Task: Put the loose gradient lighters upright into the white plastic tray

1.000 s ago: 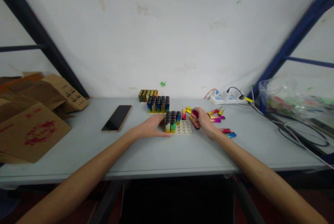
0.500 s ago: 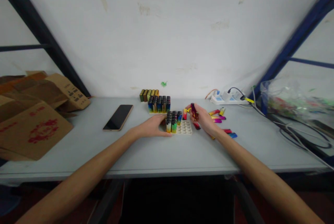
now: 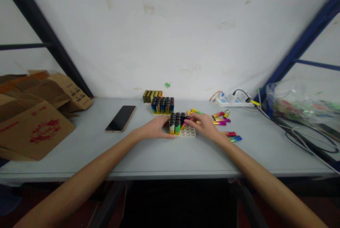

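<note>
A white tray with round holes [image 3: 191, 133] stands on the grey table, its left part filled with upright lighters [image 3: 174, 124]. My left hand [image 3: 155, 128] is curved round the left side of the tray and its lighters, thumb along the near edge. Over the tray, just right of the standing lighters, my right hand [image 3: 202, 124] pinches a pink and yellow lighter [image 3: 183, 125], which is tilted. Loose coloured lighters [image 3: 221, 119] lie on the table to the right of my right hand, and a few more lie behind and beside it.
Behind the tray stand a block of dark-topped lighters [image 3: 163, 106] and a gold-coloured block [image 3: 152, 96]. A phone [image 3: 121, 118] and cardboard boxes [image 3: 37, 132] are on the left. A power strip [image 3: 231, 100], cables and a plastic bag [image 3: 289, 97] are on the right.
My right hand has moved left from beside the tray to over it, bringing the lighter against the standing ones. My left hand has stayed at the tray.
</note>
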Motion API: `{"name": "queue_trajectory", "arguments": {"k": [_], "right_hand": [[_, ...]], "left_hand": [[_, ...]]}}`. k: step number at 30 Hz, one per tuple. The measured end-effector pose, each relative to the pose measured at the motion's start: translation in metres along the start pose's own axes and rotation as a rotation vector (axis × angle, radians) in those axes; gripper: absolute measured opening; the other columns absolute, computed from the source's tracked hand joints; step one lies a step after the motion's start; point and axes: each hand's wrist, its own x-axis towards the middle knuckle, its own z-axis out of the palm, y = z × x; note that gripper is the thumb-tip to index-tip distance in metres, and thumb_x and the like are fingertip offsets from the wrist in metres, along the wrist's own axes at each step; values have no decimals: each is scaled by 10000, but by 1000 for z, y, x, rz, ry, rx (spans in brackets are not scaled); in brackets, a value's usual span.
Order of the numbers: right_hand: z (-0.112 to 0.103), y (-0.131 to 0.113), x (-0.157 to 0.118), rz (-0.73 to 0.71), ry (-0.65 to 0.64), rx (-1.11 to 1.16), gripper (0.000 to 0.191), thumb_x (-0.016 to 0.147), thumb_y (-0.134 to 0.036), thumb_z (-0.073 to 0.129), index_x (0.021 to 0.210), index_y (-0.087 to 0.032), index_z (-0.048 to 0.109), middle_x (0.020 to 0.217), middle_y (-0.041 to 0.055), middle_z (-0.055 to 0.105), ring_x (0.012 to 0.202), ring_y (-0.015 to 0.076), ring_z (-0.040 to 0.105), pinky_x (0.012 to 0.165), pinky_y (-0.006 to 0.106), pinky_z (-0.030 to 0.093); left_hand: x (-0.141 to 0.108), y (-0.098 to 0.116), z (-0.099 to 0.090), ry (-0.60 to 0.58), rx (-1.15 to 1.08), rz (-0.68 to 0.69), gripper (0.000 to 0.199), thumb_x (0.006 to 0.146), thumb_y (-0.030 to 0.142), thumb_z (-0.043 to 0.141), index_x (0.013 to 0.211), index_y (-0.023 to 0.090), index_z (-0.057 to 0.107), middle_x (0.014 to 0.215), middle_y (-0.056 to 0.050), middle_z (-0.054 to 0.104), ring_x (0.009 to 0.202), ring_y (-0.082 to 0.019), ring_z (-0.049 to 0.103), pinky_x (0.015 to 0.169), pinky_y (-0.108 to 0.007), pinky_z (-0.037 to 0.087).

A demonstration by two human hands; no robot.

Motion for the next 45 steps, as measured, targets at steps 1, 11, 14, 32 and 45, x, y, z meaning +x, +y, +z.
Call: {"name": "queue_trajectory", "arguments": {"k": [1,11,14,32,45], "right_hand": [[0,0,0,-3,-11,-19,354,965,-548,613,840,-221,671,764,31,691,671,176,590,676,278,431],[6,3,5,-90,-121,-259,269,1005,-476,592,930,-224,652,855,69,661,772,211,589,714,292,408],[7,0,6,-57,-109,-334,284,993,-485,615,917,-215,656,804,60,645,705,197,559,665,282,363],[-148,110,-33,468,-312,-394,213,739,-360,761,910,-240,806,920,54,800,831,251,724,743,342,549],[-131,72,-22,331,-95,-224,505,817,-643,703,1007,-176,738,905,107,768,776,229,677,709,339,525]], "left_hand": [[0,0,0,0,-3,2,709,726,637,807,1229,164,646,1246,-135,712,1118,-343,673,999,-439,519],[0,1,0,7,0,-16,727,708,628,818,1240,166,640,1245,-136,715,1129,-350,668,1010,-451,514],[0,1,0,12,-4,-1,737,707,630,821,1253,171,637,1249,-133,714,1132,-347,666,1017,-448,512],[1,-2,1,-11,48,-68,770,684,716,787,1188,151,647,1220,-164,702,1110,-373,664,992,-473,525],[1,-3,1,-4,28,-58,761,684,707,792,1192,156,660,1230,-154,707,1126,-376,664,1009,-469,520]]}}
